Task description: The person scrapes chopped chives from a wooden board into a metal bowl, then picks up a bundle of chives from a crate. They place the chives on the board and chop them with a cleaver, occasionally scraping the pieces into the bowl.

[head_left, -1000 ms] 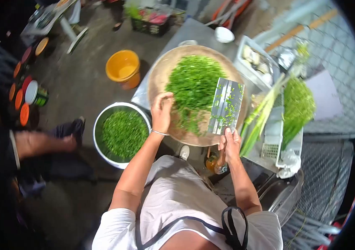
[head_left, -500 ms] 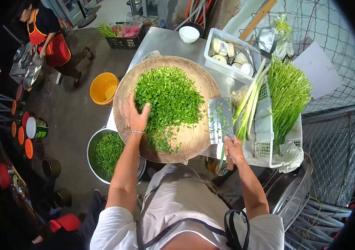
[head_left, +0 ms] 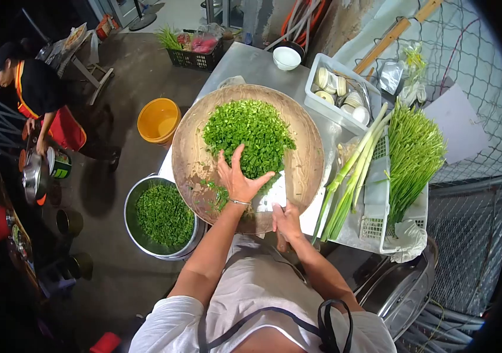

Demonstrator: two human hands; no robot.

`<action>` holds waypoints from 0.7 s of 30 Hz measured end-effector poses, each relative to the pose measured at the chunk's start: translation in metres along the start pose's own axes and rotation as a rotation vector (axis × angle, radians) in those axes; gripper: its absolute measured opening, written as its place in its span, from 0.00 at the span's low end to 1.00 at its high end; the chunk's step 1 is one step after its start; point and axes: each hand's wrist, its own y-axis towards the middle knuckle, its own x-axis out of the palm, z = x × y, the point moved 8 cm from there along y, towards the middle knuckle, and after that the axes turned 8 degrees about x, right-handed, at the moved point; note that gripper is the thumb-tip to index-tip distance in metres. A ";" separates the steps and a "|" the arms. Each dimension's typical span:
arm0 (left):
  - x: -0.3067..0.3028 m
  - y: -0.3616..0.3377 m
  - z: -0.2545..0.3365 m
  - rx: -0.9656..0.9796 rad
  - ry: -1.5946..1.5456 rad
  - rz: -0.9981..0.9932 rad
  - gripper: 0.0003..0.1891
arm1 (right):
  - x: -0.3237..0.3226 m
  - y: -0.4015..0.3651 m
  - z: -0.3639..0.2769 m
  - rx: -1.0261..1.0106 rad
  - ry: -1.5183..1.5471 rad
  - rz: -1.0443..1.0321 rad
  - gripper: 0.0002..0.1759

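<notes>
A heap of chopped green herbs (head_left: pixel 245 126), probably scallions or chives, lies on a round wooden chopping board (head_left: pixel 189 147). My left hand (head_left: pixel 241 179) rests at the heap's near edge with fingers spread and thumb pointing right. In my right hand (head_left: pixel 288 222) is the handle of a cleaver (head_left: pixel 275 191). Its bright blade lies low over the board, against the near right side of the heap, partly hidden by the greens and my left hand. A few scraps are scattered on the board below my left hand.
A metal pot (head_left: pixel 139 235) of chopped greens stands at lower left, with an orange bucket (head_left: pixel 158 120) beyond. Long scallions (head_left: pixel 357 170), a white basket of green stalks (head_left: pixel 413 159) and a bin of containers (head_left: pixel 340 91) line the right. A co-worker (head_left: pixel 45 106) holds a metal pan.
My right hand has brought the cleaver left from the board's right edge to the heap. My left hand has moved right and nearer me. The co-worker has come closer, on the left.
</notes>
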 end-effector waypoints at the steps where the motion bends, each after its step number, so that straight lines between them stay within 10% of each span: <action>1: 0.003 -0.003 -0.003 -0.003 -0.024 0.012 0.59 | 0.006 0.001 -0.003 -0.009 -0.022 -0.006 0.13; 21: -0.007 -0.015 0.017 0.176 -0.195 0.188 0.36 | 0.018 -0.018 -0.018 -0.028 0.033 -0.043 0.10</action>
